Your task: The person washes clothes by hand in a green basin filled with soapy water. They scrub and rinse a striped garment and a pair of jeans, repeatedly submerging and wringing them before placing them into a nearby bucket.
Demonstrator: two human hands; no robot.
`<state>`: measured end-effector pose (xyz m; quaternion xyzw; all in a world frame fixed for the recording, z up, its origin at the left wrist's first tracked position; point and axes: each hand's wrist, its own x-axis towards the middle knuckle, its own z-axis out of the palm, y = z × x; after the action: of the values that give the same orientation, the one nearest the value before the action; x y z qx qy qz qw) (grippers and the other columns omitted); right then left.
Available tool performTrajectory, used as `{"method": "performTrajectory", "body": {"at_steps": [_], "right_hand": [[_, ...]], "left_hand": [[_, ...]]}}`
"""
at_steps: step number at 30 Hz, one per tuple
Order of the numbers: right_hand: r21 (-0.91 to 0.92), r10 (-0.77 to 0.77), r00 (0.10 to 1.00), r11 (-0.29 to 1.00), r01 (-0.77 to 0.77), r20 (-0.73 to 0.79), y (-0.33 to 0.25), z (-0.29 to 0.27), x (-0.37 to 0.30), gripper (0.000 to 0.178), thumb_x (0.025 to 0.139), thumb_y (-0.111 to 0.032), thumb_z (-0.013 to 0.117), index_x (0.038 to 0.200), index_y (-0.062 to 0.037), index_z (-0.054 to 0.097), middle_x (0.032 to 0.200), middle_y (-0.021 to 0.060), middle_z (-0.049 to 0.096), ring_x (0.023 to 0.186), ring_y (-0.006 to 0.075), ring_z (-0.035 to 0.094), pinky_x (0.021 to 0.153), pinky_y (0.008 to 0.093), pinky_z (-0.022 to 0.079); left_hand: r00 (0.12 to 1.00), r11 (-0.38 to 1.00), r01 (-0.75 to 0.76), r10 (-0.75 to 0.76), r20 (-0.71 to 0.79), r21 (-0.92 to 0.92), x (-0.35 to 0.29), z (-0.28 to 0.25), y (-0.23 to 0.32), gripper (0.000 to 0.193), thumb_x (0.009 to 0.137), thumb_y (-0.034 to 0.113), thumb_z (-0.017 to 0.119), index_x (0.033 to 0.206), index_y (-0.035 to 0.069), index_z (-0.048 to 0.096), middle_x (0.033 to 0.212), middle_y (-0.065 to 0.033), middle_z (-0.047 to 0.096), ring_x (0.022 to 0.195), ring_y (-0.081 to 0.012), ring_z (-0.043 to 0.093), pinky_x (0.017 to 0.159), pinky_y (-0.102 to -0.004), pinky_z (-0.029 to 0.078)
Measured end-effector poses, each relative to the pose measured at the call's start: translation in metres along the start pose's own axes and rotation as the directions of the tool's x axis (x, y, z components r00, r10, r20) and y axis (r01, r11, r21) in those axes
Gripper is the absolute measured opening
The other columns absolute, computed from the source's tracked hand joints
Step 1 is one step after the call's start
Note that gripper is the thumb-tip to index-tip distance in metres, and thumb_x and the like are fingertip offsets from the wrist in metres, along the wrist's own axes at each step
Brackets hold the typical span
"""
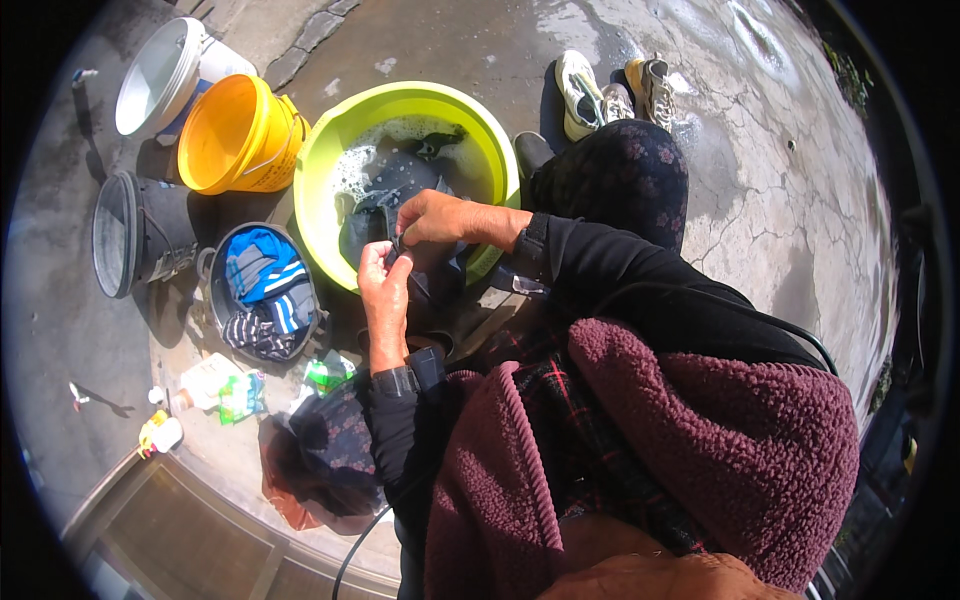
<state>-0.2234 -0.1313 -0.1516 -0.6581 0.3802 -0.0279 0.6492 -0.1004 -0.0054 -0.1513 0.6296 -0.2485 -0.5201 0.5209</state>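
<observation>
A large yellow-green basin (309,190) holds soapy water with white suds and a dark grey wet garment (372,218). Over its near side, my left hand (384,295) and my right hand (440,217) come together, both closed. Their thumbs and fingers pinch a small dark part of the garment between them. The rest of the cloth hangs down into the water and lies partly under it. Which part of the garment the fingertips grip is too small to make out.
Left of the basin stand a yellow bucket (215,140), a white bucket (160,80), a dark bucket (118,235) and a grey tub (218,290) with blue and striped clothes. Nearer lie plastic bottles (200,383) and green-white packets (240,396). Pale shoes (580,95) stand at far right.
</observation>
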Motion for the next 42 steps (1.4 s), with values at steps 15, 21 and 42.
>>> {"method": "performTrajectory", "body": {"at_steps": [15,21,42], "right_hand": [[0.200,0.089,0.981,0.972,-0.123,0.173,0.000,-0.008,-0.006,0.023,0.073,-0.017,0.066,0.088,-0.0012,0.072,0.079,0.0047,0.066,0.073,0.0150,0.057,0.066,0.0303,0.046],[0.389,0.109,0.987,0.910,-0.147,0.118,0.008,-0.004,-0.002,0.016,0.074,-0.011,0.069,0.087,-0.0036,0.073,0.078,0.0021,0.065,0.070,0.0131,0.054,0.062,0.0288,0.043],[0.469,-0.019,0.999,0.883,-0.006,0.049,0.010,-0.001,0.006,0.010,0.074,-0.006,0.069,0.084,-0.0031,0.070,0.076,0.0015,0.065,0.072,0.0105,0.056,0.067,0.0250,0.045]], "left_hand": [[0.993,0.999,-0.034,0.031,0.111,0.028,-0.002,-0.004,0.006,0.026,0.084,0.000,0.066,0.107,0.001,0.055,0.092,0.0002,0.054,0.081,-0.0058,0.049,0.074,-0.0196,0.043],[0.972,0.976,-0.217,0.215,0.090,0.013,-0.005,0.003,0.015,0.033,0.083,-0.003,0.064,0.114,0.002,0.055,0.103,-0.0022,0.055,0.083,-0.0054,0.048,0.074,-0.0189,0.042],[0.983,0.981,-0.176,0.179,-0.029,0.082,-0.002,-0.001,0.018,0.026,0.092,0.003,0.056,0.117,-0.001,0.058,0.104,-0.0039,0.062,0.086,-0.0070,0.056,0.068,-0.0198,0.043]]}}
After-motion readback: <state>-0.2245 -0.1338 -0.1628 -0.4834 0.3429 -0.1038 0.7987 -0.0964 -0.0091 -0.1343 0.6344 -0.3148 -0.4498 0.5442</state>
